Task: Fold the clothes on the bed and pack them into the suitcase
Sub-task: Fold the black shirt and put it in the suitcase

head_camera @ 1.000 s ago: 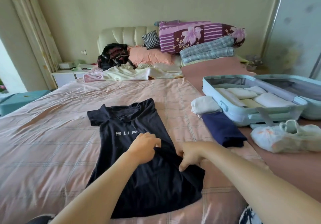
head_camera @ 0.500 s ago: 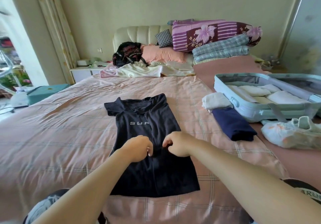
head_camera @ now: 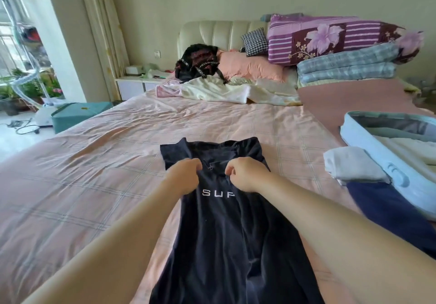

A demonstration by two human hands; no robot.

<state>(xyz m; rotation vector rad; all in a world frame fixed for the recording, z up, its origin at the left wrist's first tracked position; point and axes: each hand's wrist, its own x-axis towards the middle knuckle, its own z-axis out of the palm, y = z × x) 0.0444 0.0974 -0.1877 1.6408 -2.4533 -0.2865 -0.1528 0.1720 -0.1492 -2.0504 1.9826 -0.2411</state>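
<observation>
A black T-shirt [head_camera: 226, 237] with white letters lies lengthwise on the pink bed [head_camera: 94, 185], its right side folded inward. My left hand [head_camera: 184, 176] and my right hand [head_camera: 245, 174] both pinch the shirt's fabric just below the collar, fingers curled. At the right edge stands the open light-blue suitcase [head_camera: 368, 143] holding pale folded clothes. Beside it lie a folded white garment [head_camera: 351, 164] and a folded navy garment [head_camera: 387, 209].
Unfolded pale clothes [head_camera: 224, 89] and a black backpack [head_camera: 195, 61] lie near the headboard, with pillows and stacked quilts [head_camera: 342, 44] at the back right. A teal box [head_camera: 77, 114] and a nightstand [head_camera: 134, 84] stand left of the bed.
Both hands have moved up the shirt from its lower part to just below the collar. The view has shifted closer and to the left.
</observation>
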